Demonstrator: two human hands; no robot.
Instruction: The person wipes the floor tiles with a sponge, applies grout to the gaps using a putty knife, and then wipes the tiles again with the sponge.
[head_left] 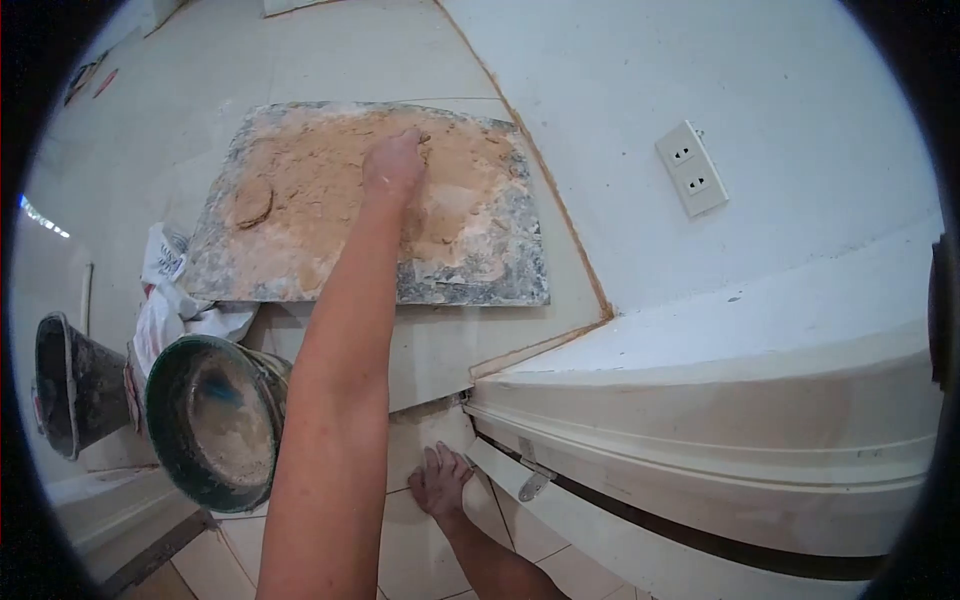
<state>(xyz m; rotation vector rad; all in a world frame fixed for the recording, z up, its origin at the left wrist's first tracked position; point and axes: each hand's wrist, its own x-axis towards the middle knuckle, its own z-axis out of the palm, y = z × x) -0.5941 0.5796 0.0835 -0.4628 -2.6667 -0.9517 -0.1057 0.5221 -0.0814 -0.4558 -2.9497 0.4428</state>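
My left hand [395,165] reaches out over a flat board [520,270] spread with damp, tan mortar [310,165]. Its fingers are closed, and a small dark end shows beside them; the rest of what they hold is hidden. A rounded lump of mortar [254,202] sits on the board's left part. Lower down, my right hand [440,482] lies on the tiled floor [410,540] with its fingers spread, close to the door frame. Nothing shows in it.
A green bucket [165,455] with cloudy water stands left of my forearm. Beside it are a tipped dark bucket [58,390] and a crumpled white bag [165,320]. A white wall with an outlet [692,168] rises on the right, above a door edge with a hinge [535,485].
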